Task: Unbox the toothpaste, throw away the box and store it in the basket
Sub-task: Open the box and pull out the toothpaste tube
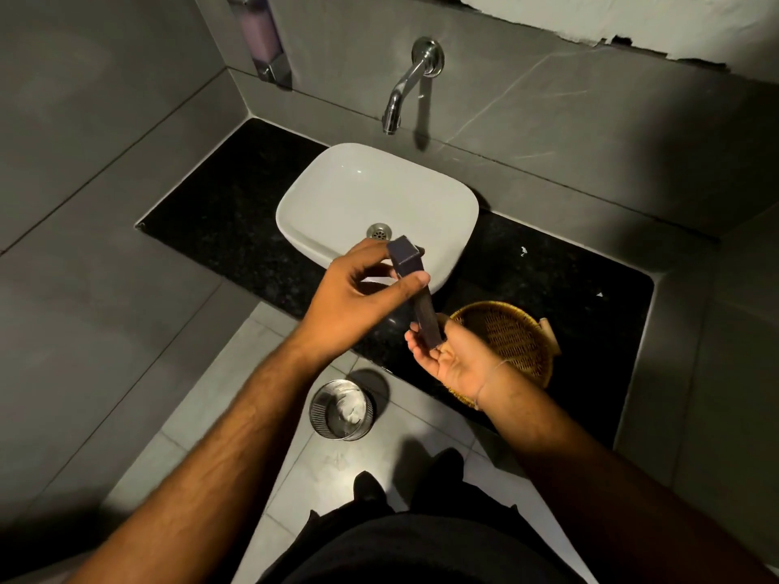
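I hold a long dark purple toothpaste box (pixel 415 284) upright over the counter's front edge, in front of the white sink (pixel 459 196). My left hand (pixel 358 297) pinches its upper end, thumb and fingers around the top flap. My right hand (pixel 455 356) cups the lower end from below, palm up. The toothpaste tube itself is not visible. A round wicker basket (pixel 512 335) sits on the black counter just right of my right hand, partly hidden by my wrist. A round metal waste bin (pixel 342 408) stands on the floor below my hands.
A chrome wall tap (pixel 406 84) juts over the sink. A soap dispenser (pixel 261 35) is mounted on the left wall. The black stone counter (pixel 560 284) runs to the right wall. My feet (pixel 371 486) stand on pale floor tiles near the bin.
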`<state>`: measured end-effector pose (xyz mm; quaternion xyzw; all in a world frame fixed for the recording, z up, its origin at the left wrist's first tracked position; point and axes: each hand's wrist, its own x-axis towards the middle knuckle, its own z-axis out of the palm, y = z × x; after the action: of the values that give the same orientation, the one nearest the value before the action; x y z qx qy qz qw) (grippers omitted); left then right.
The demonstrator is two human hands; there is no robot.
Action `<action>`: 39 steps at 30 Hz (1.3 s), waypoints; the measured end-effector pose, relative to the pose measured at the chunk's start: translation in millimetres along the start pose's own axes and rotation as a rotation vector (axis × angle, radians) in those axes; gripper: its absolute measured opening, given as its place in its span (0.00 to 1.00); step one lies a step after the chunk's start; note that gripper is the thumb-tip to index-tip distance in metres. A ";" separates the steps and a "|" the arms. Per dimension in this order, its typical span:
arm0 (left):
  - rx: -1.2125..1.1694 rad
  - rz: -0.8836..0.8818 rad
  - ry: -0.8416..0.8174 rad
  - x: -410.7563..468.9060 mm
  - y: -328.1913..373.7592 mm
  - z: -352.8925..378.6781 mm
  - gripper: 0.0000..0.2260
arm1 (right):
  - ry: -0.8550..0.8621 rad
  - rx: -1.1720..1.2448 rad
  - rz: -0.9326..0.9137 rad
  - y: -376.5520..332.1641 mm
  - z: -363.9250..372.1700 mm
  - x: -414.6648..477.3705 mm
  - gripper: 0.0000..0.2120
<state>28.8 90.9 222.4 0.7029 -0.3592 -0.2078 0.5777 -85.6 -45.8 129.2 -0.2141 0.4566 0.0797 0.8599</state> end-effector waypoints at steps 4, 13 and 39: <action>-0.046 -0.032 -0.046 -0.7 6.3 8.9 0.16 | -0.014 0.078 -0.012 3.6 -3.2 7.7 0.16; -0.068 0.017 0.215 11.8 12.4 -0.7 0.10 | -0.065 0.063 -0.024 0.3 -12.7 15.1 0.18; -0.110 -0.156 0.475 37.4 16.6 -28.4 0.14 | -0.292 -0.198 -0.218 -24.6 -38.2 11.5 0.10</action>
<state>69.0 80.6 250.0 0.7251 -0.1461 -0.1002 0.6655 -99.6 -85.4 108.4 -0.3318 0.2913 0.0609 0.8952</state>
